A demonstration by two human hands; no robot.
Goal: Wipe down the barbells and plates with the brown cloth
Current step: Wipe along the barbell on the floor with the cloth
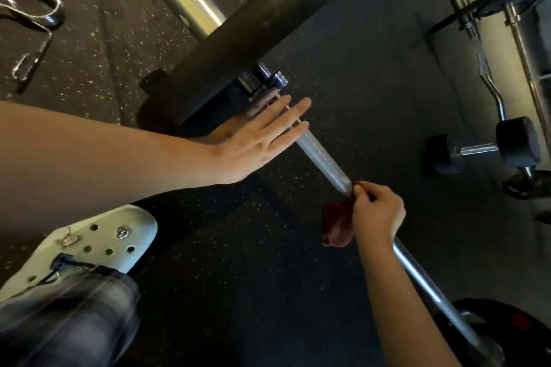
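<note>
The barbell [320,155] lies slantwise on the speckled rubber floor [238,277], running from its far left corner toward its near right corner, with a black plate [244,39] standing on edge on the far sleeve. The left forearm reaches in from the left edge, held level. The left hand [256,140] is flat and open, its fingers [290,116] straight and slightly spread over the shaft just beside the plate; whether they touch the steel cannot be told. The right arm rises from the near edge with the wrist bent slightly. The right hand [375,211] is curled round the shaft midway along and pinches the brown cloth [337,223], which bunches on the hand's left side. A white clog [98,241] stands near the left edge, a spring collar [32,3] lies at the far left corner, and a dumbbell [489,152] rests by the right edge.
</note>
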